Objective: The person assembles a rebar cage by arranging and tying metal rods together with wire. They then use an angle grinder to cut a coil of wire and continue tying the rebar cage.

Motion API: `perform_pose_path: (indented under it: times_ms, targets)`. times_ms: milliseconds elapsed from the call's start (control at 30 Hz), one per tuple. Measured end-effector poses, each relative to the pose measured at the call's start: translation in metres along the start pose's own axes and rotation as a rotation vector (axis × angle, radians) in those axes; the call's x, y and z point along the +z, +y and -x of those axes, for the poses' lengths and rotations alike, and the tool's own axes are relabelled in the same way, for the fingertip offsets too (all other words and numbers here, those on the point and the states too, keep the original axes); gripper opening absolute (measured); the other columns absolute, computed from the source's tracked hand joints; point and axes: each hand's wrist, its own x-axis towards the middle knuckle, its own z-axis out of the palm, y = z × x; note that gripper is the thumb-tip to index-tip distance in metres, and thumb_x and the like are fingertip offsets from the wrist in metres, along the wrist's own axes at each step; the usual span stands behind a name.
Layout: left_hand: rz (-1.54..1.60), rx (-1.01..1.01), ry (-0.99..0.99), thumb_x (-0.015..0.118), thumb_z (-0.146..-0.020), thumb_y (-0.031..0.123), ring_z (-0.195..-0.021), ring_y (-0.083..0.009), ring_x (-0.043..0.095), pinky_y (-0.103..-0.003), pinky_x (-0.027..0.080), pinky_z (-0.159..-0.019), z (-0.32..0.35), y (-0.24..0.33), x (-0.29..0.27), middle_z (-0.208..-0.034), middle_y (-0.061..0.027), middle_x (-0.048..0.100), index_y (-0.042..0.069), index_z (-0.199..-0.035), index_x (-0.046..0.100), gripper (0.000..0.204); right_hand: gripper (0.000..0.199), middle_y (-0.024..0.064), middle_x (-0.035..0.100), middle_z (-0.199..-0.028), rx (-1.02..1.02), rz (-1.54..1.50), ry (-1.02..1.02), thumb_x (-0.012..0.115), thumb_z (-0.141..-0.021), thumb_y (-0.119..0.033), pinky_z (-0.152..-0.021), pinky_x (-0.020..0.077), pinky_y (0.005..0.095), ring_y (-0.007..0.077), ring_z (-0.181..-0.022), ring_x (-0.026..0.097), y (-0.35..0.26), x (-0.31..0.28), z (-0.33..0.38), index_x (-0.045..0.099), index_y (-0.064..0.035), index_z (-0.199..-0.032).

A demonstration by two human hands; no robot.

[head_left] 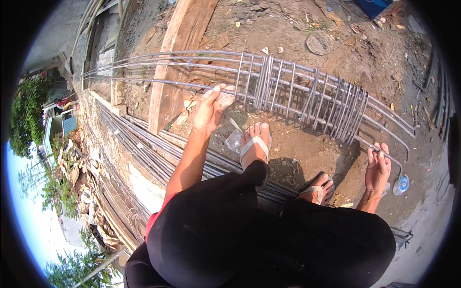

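Across the view in front of my legs lies a cage of long steel reinforcing bars [206, 64] with many square wire stirrups [294, 91] slid onto it. The stirrups bunch tightly toward the right end and stand looser toward the middle. My left hand [212, 108] grips the nearest bar, just left of the stirrups. On the right, my right hand [379, 168] pinches the same near bar close to its bent end. The other bars end in downward hooks beside it, touched by neither hand.
A thick wooden plank [165, 91] lies under the bars at left. A bundle of long steel rods [144, 149] runs beneath my legs. My sandaled feet [256, 144] stand on dirt. A plastic cup [401, 184] lies near my right hand; more dark bars [439, 96] lie far right.
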Motion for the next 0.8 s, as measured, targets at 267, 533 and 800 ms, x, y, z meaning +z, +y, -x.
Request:
perform_pose_path:
  times_ms: [267,533,800]
  targets:
    - [0.009,0.024,-0.037,0.061,-0.105,0.020,-0.093,-0.0265,0.076,-0.039,0.064,-0.085,0.006,0.006,0.009,-0.112,-0.0223,0.073,-0.004,-0.120,0.064,0.028,0.029,0.0136,0.065,-0.128,-0.005,0.027,-0.063,0.067,-0.101,-0.010,-0.110,0.0521,0.0370,0.0203,-0.121,0.064,0.006,-0.033,-0.008,0.058,-0.0004,-0.127]
    - [-0.106,-0.006,0.330,0.068,-0.100,0.019,-0.090,-0.0316,0.077,-0.037,0.068,-0.068,-0.010,0.020,0.015,-0.108,-0.0269,0.073,-0.005,-0.114,0.063,0.028,0.029,0.0118,0.062,-0.127,-0.022,0.069,-0.087,0.068,-0.101,-0.013,-0.112,0.0495,0.0368,0.0194,-0.119,0.062,0.003,-0.040,-0.013,0.057,-0.0004,-0.124]
    - [0.043,0.041,0.275,0.066,-0.102,0.015,-0.106,-0.0377,0.074,-0.045,0.064,-0.087,0.002,0.011,0.003,-0.117,-0.0287,0.070,-0.008,-0.117,0.059,0.029,0.037,0.0132,0.061,-0.134,-0.034,0.063,-0.055,0.067,-0.102,-0.013,-0.121,0.0385,0.0378,0.0207,-0.130,0.057,0.019,-0.053,-0.015,0.054,0.0027,-0.133]
